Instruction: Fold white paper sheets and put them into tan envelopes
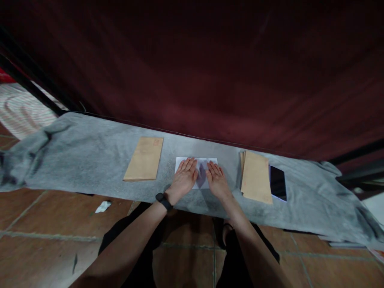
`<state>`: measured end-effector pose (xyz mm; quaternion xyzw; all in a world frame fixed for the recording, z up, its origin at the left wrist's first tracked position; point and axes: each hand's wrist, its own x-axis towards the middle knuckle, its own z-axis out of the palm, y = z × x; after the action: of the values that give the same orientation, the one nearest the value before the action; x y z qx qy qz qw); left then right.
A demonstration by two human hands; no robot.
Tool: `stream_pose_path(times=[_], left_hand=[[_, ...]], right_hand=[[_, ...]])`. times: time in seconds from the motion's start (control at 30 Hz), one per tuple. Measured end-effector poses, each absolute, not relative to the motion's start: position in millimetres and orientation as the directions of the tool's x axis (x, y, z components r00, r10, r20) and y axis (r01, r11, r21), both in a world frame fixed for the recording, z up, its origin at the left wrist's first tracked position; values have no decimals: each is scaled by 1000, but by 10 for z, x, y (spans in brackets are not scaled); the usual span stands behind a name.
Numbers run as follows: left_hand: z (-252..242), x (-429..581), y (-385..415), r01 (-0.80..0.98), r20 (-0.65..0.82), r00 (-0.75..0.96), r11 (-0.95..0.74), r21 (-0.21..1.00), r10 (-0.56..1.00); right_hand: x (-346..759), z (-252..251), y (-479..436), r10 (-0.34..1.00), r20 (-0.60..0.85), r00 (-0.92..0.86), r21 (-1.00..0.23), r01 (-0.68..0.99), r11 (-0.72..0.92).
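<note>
A white sheet of paper (201, 182) lies in front of me on a grey cloth, and whether it is folded I cannot tell. My left hand (184, 176) rests flat on its left part, fingers stretched forward. On the right part lies my right hand (216, 179), also flat with the fingers out. Between the two hands a strip of the paper shows in shadow. Off to the left is a brown envelope stack (144, 160) with a red mark at its top corner. Several more brown envelopes (256, 178) lie fanned to the right.
A phone (278, 183) with a dark screen sits beside the right-hand envelopes. The grey cloth (90, 156) covers a long, narrow surface. Behind it hangs a dark red curtain (204, 80). On the tiled floor (54, 216) lies a crumpled white scrap (103, 206).
</note>
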<state>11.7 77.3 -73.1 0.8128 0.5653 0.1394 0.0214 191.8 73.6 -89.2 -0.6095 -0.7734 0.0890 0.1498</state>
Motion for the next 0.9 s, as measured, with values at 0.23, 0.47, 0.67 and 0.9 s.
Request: stream_pose_path(times=[0.23, 0.47, 0.67, 0.9], left_hand=[[-928, 308, 941, 925, 131, 304, -326, 196, 943], [-956, 126, 966, 967, 144, 175, -197, 160, 974], [-947, -75, 931, 983, 152, 87, -110, 148, 985], [-993, -114, 871, 986, 196, 85, -110, 122, 977]], right_hand=[[1714, -970, 838, 984, 79, -160, -259, 950, 176], [2048, -1009, 864, 984, 176, 2, -231, 972, 40], [2244, -959, 868, 967, 222, 122, -316, 948, -47], [2233, -915, 945, 985, -14, 174, -473, 867, -160]])
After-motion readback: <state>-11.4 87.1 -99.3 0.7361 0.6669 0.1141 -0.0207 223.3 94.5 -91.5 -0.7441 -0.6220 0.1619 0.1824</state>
